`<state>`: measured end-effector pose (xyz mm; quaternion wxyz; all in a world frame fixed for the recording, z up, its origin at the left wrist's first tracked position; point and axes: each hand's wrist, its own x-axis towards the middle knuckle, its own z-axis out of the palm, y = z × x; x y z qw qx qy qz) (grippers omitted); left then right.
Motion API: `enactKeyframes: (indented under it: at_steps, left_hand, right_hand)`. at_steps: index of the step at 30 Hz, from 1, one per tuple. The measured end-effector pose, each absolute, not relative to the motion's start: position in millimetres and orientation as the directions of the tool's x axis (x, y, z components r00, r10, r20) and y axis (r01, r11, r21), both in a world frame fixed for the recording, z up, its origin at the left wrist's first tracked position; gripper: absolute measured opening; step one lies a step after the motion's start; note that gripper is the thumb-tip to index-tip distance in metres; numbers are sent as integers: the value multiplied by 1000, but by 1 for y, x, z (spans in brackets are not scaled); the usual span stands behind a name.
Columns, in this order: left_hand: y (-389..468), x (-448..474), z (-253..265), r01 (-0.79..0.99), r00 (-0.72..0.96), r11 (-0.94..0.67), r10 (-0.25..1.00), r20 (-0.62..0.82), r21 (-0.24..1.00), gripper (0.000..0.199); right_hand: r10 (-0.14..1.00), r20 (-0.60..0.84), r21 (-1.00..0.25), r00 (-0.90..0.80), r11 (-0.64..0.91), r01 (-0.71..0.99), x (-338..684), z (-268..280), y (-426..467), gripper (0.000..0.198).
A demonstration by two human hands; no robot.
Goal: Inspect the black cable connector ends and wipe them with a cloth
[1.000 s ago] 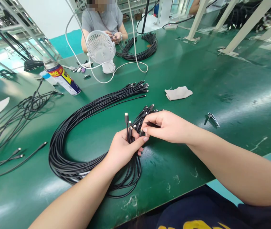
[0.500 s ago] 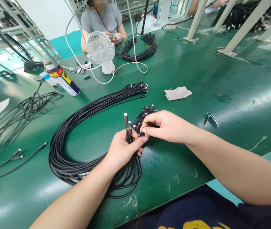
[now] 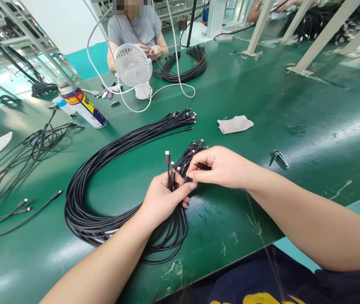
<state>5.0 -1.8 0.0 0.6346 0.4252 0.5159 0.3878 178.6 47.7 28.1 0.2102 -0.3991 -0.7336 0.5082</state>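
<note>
My left hand [image 3: 164,198] is closed around several black USB cables. Their connectors [image 3: 167,158] stick up between thumb and fingers, metal tips upward. Against it, my right hand [image 3: 218,166] is pinched, thumb and index fingertip at a black connector [image 3: 188,179] by my left thumb. A slim black object [image 3: 203,166] lies within the right hand's grip; its kind is partly hidden by the fingers. The looped bundle of black cables [image 3: 81,181] curves on the green table to the left, one set of its ends beside my hands.
A spray can [image 3: 86,107] and a small white fan [image 3: 133,67] stand farther back. To the right lie a white cloth piece [image 3: 235,125] and nail clippers [image 3: 279,159]. Loose cables [image 3: 37,147] spread at left. A co-worker [image 3: 135,29] sits across the table [image 3: 294,114] with another cable bundle [image 3: 195,69].
Both hands hold nearly the same pose at the connector. A thin, pale, blurred strand now shows below my right wrist. The view has shifted very slightly.
</note>
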Motion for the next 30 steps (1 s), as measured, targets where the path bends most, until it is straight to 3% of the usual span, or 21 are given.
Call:
enactKeyframes:
  at_steps: [16, 25, 30]
  left_hand:
    - [-1, 1, -4, -175, 257, 346, 920, -296, 922, 39]
    - [1, 3, -6, -180, 247, 348, 921, -301, 920, 42]
    - [-2, -7, -26, -143, 248, 365, 913, -324, 920, 39]
  right_hand:
    - [884, -53, -913, -465, 145, 380, 175, 34, 47, 20]
    - [904, 38, -968, -426, 138, 208, 176, 29, 47, 8]
    - [879, 57, -998, -474, 67, 5, 177, 28, 47, 35]
